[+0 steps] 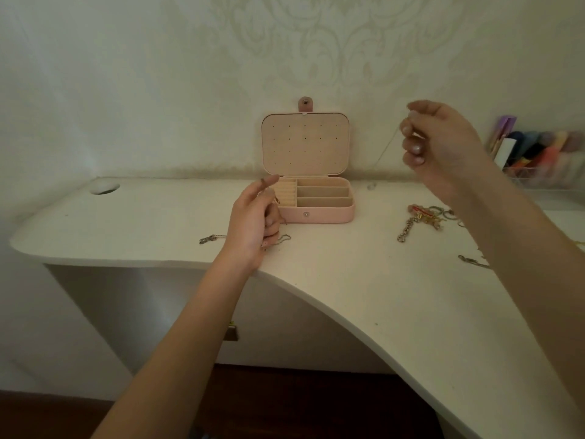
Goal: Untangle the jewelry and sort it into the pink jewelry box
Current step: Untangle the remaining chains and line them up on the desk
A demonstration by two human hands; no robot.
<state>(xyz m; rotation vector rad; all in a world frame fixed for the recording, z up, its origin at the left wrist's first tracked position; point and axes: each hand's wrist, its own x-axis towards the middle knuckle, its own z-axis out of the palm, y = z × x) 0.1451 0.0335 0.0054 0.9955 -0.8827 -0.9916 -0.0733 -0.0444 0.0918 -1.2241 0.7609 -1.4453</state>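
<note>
Your right hand (440, 144) pinches a thin chain (387, 150) raised near the bench's back edge; your left hand (253, 223) grips another piece. You're mid-untangling, I judge; next, lower it into the open pink jewelry box (316, 213).

Pink jewelry box (316, 213) open on worktop (348, 280). Right hand (443, 144) raised, pinching thin chain (387, 150); left hand (256, 223) beside box, fingers curled on jewelry.
</note>
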